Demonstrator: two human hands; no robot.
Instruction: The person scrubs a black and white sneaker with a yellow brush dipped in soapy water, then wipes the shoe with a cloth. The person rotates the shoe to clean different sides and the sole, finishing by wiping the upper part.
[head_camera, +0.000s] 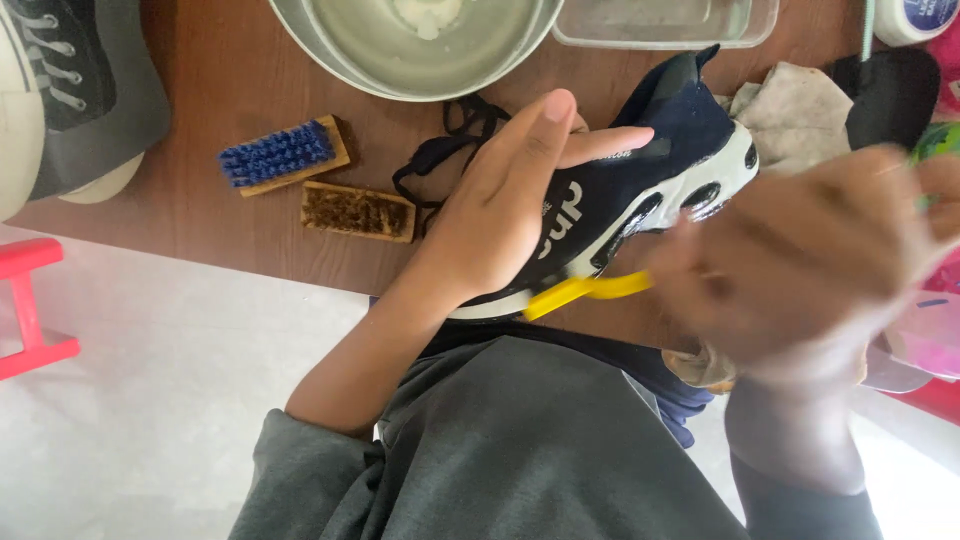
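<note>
Head view, left grip: the left hand lies flat along the side of the navy sneaker, fingers stretched out and apart, palm pressed on the upper rather than clamped round it
Head view, right grip: the right hand is blurred; it is closed on the yellow brush handle, though how the fingers wrap it cannot be told
Sneaker: on its side at the near edge of the table, under the left hand, white sole turned toward the right hand
Handle: touches the sole, between the two hands
Beyond the left hand: black laces, then a metal bowl
Left of it: a blue-bristled brush and a brown-bristled brush, side by side
Beyond the right hand: a crumpled cloth
</note>
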